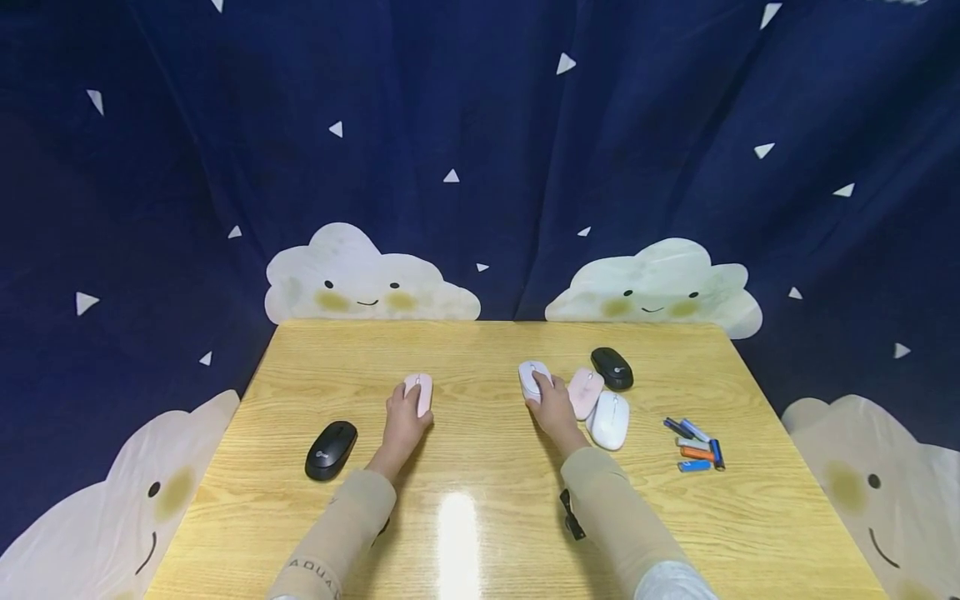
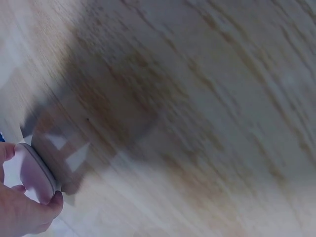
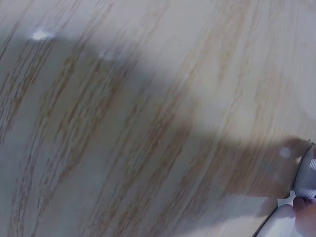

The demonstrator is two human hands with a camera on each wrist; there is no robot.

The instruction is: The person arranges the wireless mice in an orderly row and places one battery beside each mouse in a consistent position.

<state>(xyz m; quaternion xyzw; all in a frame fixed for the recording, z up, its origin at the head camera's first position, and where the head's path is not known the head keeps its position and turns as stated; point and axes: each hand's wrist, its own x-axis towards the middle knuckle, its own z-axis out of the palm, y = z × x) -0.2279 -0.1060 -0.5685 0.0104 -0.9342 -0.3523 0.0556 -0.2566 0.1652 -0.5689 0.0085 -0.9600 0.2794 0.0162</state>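
Note:
With fingers and thumb at its sides, my left hand (image 1: 405, 418) grips a pale pink computer mouse (image 1: 421, 392) left of the table's middle. The left wrist view shows the same pink mouse (image 2: 35, 174) between thumb and fingers, close over the wood. My right hand (image 1: 553, 410) holds a white computer mouse (image 1: 532, 375) right of the middle, fingers over its top and side. Just right of that hand, a second pink mouse (image 1: 586, 392), a second white mouse (image 1: 611, 421) and a black mouse (image 1: 612, 368) lie bunched together.
Another black mouse (image 1: 331, 451) lies left of my left forearm. Several loose batteries (image 1: 695, 454), blue, orange and pale, are heaped at the right of the wooden table (image 1: 480, 450). A dark blue curtain (image 1: 480, 100) with cloud pictures hangs behind the table's far edge.

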